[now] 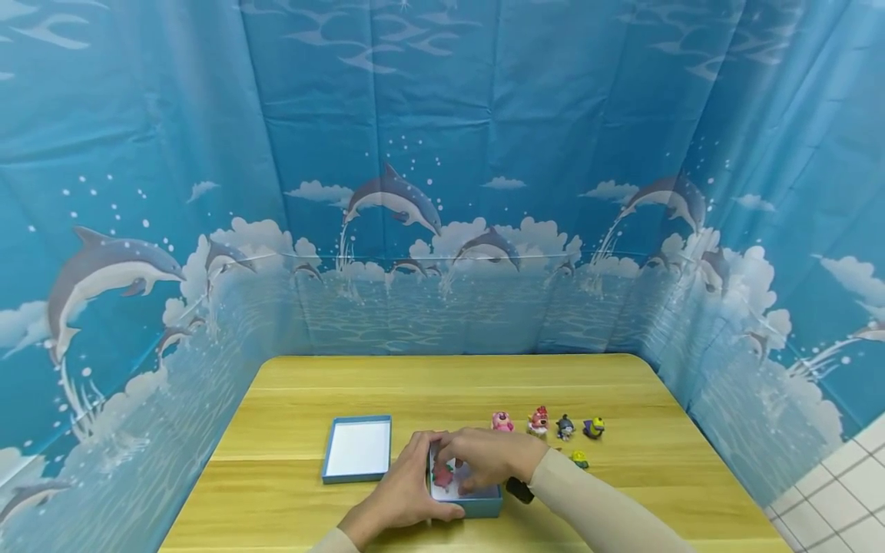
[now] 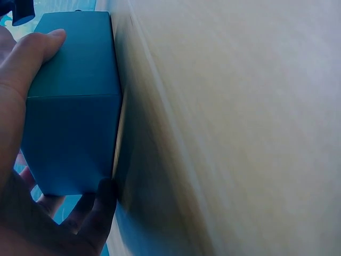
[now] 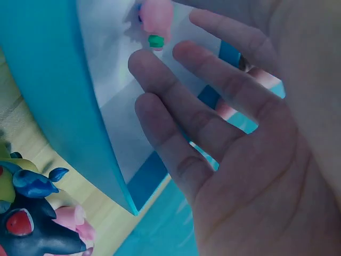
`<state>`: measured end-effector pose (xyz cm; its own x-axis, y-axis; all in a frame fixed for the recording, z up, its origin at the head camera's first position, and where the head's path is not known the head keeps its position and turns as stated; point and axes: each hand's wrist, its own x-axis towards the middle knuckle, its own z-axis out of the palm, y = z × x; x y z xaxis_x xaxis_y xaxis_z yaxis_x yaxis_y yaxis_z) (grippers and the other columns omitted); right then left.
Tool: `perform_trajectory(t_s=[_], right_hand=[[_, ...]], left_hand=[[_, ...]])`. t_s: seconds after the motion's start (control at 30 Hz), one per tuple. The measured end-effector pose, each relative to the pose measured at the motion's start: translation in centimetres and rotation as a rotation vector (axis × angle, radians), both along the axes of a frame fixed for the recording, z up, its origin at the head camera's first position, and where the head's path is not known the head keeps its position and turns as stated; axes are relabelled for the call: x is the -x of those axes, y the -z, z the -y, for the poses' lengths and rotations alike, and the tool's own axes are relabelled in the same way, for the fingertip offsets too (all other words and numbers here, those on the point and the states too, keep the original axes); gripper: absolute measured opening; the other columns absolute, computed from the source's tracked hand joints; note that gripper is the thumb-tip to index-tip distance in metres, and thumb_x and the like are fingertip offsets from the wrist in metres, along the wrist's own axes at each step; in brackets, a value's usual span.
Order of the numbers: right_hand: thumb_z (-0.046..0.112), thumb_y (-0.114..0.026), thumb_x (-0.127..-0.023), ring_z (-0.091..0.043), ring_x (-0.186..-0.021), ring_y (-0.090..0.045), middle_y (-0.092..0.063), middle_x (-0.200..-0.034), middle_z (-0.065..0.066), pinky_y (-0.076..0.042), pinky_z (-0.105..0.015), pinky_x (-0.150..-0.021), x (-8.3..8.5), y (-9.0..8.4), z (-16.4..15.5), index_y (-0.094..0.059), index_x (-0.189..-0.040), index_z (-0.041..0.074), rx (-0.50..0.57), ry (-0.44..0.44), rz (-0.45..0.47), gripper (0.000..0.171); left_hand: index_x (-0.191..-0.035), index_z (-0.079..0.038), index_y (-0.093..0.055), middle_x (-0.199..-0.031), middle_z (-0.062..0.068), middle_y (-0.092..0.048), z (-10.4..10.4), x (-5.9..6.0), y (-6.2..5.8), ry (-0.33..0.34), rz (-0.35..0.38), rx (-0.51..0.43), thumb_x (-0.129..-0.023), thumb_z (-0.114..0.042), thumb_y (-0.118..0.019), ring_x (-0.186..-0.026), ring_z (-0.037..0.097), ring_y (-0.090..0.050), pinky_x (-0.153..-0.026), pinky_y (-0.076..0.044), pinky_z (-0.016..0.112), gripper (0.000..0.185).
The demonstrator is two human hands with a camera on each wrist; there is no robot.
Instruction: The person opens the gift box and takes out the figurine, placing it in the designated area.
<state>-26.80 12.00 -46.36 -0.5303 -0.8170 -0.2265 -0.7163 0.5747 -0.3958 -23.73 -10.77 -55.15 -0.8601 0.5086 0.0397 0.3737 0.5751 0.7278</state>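
My left hand (image 1: 408, 484) grips the near left side of a small blue box (image 1: 477, 507); its thumb (image 2: 45, 45) presses one face and the fingers wrap the far one in the left wrist view. Inside the box's white interior is a pink toy figure (image 1: 442, 476) with a green patch. My right hand (image 1: 484, 457) reaches over the box, fingers loosely bent close to this figure. In the right wrist view the fingers (image 3: 202, 122) are spread, apart from the pink figure (image 3: 158, 18), and its thumb is out of sight.
A blue lid (image 1: 358, 447) with a white inside lies left of the box. Right of it stand a pink bear figure (image 1: 502, 421), a red-topped figure (image 1: 538, 421), a grey figure (image 1: 565, 426), a yellow-and-purple figure (image 1: 593, 428) and a yellow-green figure (image 1: 579, 459). A dark object (image 1: 520, 490) shows beneath the right wrist.
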Motion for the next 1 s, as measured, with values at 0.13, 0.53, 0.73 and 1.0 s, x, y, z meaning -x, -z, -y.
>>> perform_trajectory(t_s=[0.13, 0.53, 0.73, 1.0], right_hand=[[0.013, -0.097, -0.097, -0.001, -0.125, -0.074, -0.081, -0.138, 0.011, -0.061, -0.02, -0.107, 0.4, 0.4, 0.4, -0.085, -0.134, 0.022, -0.031, -0.032, -0.015, 0.04], [0.004, -0.096, -0.096, 0.001, -0.09, -0.07, -0.082, -0.105, 0.009, -0.057, -0.012, -0.081, 1.0, 1.2, 1.4, -0.084, -0.112, 0.017, 0.002, -0.028, 0.012, 0.024], [0.004, -0.095, -0.097, 0.001, -0.085, -0.069, -0.081, -0.099, 0.009, -0.055, -0.01, -0.076, 1.1, 1.6, 1.4, -0.083, -0.105, 0.017, 0.018, -0.034, -0.017, 0.019], [0.004, -0.09, -0.102, 0.002, -0.083, -0.069, -0.081, -0.096, 0.01, -0.055, -0.01, -0.075, 0.9, 1.6, 1.2, -0.084, -0.103, 0.017, 0.043, -0.006, -0.004, 0.014]], left_hand=[[-0.175, -0.024, -0.04, -0.171, 0.0, -0.051, 0.0, 0.0, 0.3, -0.006, -0.006, 0.004, -0.08, -0.073, -0.099, -0.146, 0.021, -0.06, -0.123, -0.058, 0.051, 0.122], [-0.175, -0.024, -0.039, -0.17, 0.003, -0.051, 0.0, -0.1, 0.1, 0.011, -0.015, -0.009, -0.083, -0.072, -0.098, -0.147, 0.024, -0.058, -0.121, -0.058, 0.049, 0.12], [-0.175, -0.023, -0.038, -0.171, 0.004, -0.051, 0.0, 0.0, -0.2, 0.014, -0.023, -0.011, -0.083, -0.071, -0.099, -0.145, 0.023, -0.06, -0.121, -0.059, 0.047, 0.12], [-0.176, -0.017, -0.038, -0.171, 0.005, -0.051, 0.0, 0.0, -0.2, 0.019, -0.033, -0.015, -0.083, -0.071, -0.099, -0.142, 0.021, -0.06, -0.117, -0.06, 0.045, 0.123]])
